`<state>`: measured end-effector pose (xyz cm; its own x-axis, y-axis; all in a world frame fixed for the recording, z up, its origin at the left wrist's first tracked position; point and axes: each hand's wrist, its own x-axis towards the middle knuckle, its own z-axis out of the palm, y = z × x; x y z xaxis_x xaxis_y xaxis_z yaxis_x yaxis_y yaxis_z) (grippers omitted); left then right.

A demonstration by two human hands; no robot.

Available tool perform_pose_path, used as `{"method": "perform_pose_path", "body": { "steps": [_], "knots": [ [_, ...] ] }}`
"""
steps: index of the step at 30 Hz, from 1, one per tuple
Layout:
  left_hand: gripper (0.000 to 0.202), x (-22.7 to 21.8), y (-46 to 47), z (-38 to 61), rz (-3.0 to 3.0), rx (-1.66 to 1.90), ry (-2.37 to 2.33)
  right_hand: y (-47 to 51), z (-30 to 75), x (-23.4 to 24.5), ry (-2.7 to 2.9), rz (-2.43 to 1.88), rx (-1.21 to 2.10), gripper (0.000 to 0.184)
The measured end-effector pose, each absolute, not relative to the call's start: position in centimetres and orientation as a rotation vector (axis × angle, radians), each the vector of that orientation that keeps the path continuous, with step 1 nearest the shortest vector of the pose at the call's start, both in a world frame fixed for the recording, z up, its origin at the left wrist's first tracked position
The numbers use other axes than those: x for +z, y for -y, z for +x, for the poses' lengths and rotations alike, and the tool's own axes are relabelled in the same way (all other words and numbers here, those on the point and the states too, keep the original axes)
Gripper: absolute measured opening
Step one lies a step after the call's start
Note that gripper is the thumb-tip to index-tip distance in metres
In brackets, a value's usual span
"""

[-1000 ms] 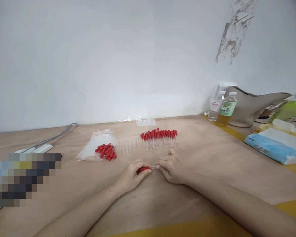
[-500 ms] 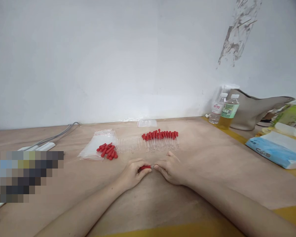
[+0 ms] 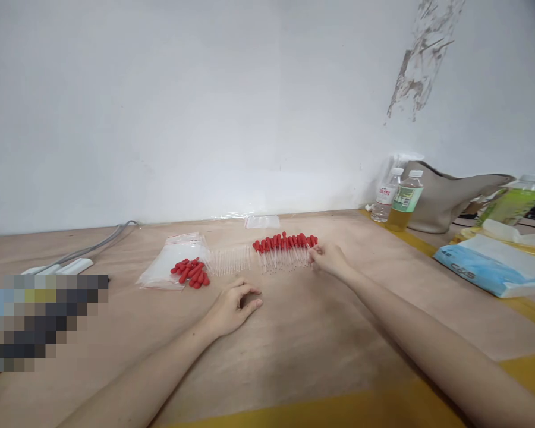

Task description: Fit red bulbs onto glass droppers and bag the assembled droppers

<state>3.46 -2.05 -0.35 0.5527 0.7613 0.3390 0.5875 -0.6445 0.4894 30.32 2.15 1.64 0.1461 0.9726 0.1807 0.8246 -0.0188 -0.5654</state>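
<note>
My left hand [image 3: 236, 306] rests on the table with thumb and fingers apart and nothing between them. At the right end of a row of red-bulbed glass droppers [image 3: 283, 244], my right hand [image 3: 327, 260] pinches a dropper by its thin glass tube; the fingers partly hide it. The droppers lie side by side, bulbs toward the wall. Left of them is a row of bare glass tubes [image 3: 230, 261]. Farther left, a pile of loose red rubber bulbs [image 3: 191, 273] lies partly on clear plastic bags [image 3: 160, 267].
At the right stand two bottles [image 3: 403, 205] beside a grey-brown curved container [image 3: 432, 205]. A blue tissue pack [image 3: 477, 267] lies nearer me. A small clear bag [image 3: 262, 222] lies by the wall. Grey cables [image 3: 93, 242] run at the left, beside a blurred-out patch.
My right hand has carried the dropper from my left hand, forward and right, to the end of the row. My left hand has let go and opened.
</note>
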Motion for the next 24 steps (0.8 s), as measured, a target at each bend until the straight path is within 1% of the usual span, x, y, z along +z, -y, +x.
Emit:
{"method": "perform_pose_path", "body": {
  "steps": [4,9,12,24],
  "knots": [
    [0.02,-0.3,2.1,3.4,2.465,0.759,-1.099,-5.0,30.3,2.0,1.604,-2.016,0.277,0.032],
    [0.019,-0.4,2.1,3.3,2.451,0.776,-1.083,-6.3,29.1,1.0,1.487,-2.127,0.201,0.03],
    [0.019,-0.5,2.0,3.3,2.455,0.786,-1.076,-6.5,28.6,0.6,1.477,-2.149,0.184,0.032],
    [0.021,-0.1,2.2,3.4,2.476,0.734,-1.057,-6.1,28.0,0.3,1.523,-2.145,0.125,0.028]
  ]
}}
